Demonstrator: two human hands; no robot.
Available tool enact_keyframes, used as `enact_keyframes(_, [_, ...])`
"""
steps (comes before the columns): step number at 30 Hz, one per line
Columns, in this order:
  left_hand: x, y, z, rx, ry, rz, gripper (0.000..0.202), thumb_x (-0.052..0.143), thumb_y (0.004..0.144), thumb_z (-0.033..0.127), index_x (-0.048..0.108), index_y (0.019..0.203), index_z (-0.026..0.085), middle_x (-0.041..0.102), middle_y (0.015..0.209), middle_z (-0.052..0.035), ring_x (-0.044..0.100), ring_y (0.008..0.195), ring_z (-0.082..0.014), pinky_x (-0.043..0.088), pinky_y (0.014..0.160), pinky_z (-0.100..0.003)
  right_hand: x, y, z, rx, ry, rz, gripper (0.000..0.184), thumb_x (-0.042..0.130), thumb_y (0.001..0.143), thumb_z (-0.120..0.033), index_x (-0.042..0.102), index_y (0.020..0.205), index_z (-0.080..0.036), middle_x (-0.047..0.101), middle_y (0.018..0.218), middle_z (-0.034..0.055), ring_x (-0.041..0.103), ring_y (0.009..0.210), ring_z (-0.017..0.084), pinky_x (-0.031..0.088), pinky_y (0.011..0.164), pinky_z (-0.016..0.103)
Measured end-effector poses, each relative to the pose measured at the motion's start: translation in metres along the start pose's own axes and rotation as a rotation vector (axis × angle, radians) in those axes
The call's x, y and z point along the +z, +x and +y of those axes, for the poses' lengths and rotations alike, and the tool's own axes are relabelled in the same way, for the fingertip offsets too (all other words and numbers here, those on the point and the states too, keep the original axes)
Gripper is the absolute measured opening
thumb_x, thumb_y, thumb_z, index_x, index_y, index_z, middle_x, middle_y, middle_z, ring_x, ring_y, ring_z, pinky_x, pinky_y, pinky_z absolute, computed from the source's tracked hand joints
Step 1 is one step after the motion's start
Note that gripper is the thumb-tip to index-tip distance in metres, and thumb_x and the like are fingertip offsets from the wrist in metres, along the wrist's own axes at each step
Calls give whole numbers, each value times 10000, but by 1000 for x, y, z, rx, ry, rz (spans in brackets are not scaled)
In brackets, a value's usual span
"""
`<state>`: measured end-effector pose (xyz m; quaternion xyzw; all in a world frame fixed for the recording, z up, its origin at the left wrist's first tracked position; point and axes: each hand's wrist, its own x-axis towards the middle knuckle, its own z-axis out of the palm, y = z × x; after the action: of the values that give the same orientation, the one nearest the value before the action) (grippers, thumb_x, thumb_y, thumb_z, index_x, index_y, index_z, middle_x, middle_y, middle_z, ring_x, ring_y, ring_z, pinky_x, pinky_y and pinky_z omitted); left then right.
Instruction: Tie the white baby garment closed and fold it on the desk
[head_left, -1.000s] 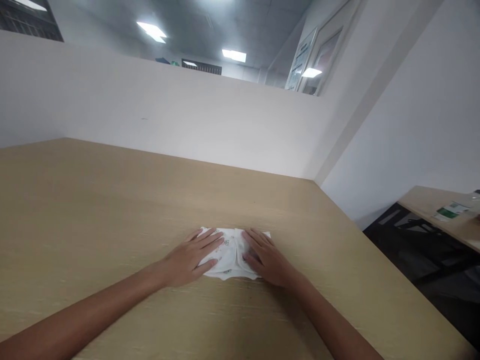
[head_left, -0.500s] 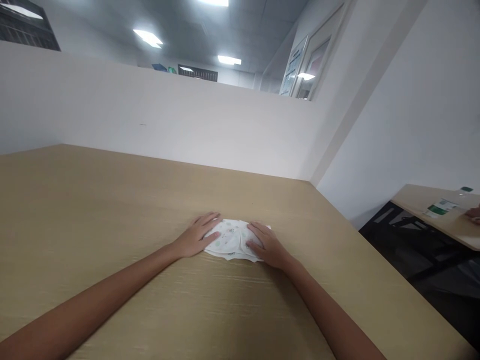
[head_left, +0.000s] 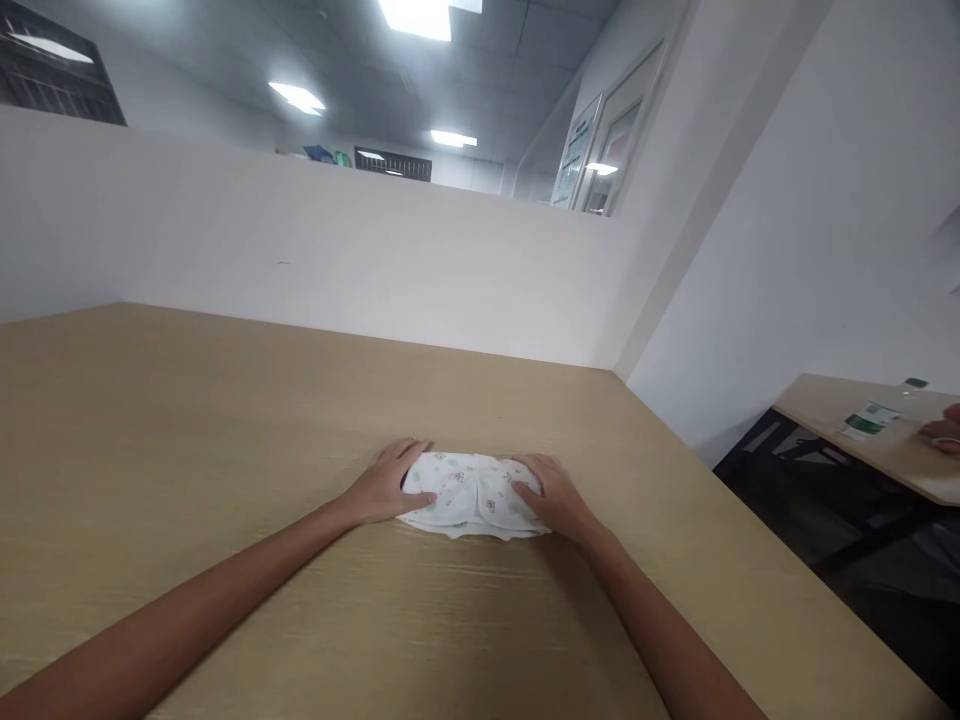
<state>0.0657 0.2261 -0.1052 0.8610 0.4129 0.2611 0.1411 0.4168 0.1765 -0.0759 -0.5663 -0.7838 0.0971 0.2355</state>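
Observation:
A small folded white cloth (head_left: 469, 493) with a faint green and grey print lies on the light wooden table (head_left: 225, 420), a little right of its middle. My left hand (head_left: 386, 485) cups the cloth's left end, thumb on top. My right hand (head_left: 551, 497) grips the right end, fingers curled over the edge. Both forearms reach in from the bottom of the head view.
A white partition (head_left: 300, 260) stands along the table's far edge and a white wall closes the right corner. At the right a second table (head_left: 862, 440) holds a plastic bottle (head_left: 877, 412), with another person's hand (head_left: 945, 432) beside it. Dark floor lies between the tables.
My hands slid outward from lying flat on top of the cloth to holding its two ends. The cloth looks more bunched. The camera tilted slightly.

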Motion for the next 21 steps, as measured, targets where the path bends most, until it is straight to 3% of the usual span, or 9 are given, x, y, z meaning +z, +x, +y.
enact_keyframes(3, [-1,1,2,1,-11,1,777,711,843,638,496,1485,255,487,1489,-105,428,1375,-324,363,1135,-443,-7,1,1,18,52,-18,469,625,912,-391,652,1333,-186,611,1334,104,512,1255,292,394,1118,471])
enact_keyframes(8, [-6,1,10,1,-53,16,563,744,821,555,616,1279,253,622,1266,-60,565,1164,-273,404,1052,-418,-24,1,-5,36,134,-81,493,666,859,-408,693,1300,-188,645,1262,105,559,1189,295,413,1083,450])
enact_keyframes(12, [-6,-2,16,-30,-73,63,492,753,804,487,628,1215,246,642,1183,-60,576,1091,-267,430,974,-402,-33,-1,-9,54,159,-130,356,641,878,-450,749,1077,-175,674,1079,86,601,1013,258,471,933,380])
enact_keyframes(19, [-6,-7,27,-81,-326,93,351,699,857,438,598,1086,192,661,1008,-38,599,822,-174,460,705,-268,-33,-3,-6,110,209,-185,353,589,915,-498,618,847,-152,604,870,29,501,758,157,377,655,252])
enact_keyframes(21, [-8,-6,28,-112,-373,86,360,670,889,469,582,1105,194,672,1025,-39,618,846,-176,484,741,-279,-33,-4,-7,109,215,-197,338,590,910,-480,579,825,-152,579,826,12,469,729,143,346,635,243])
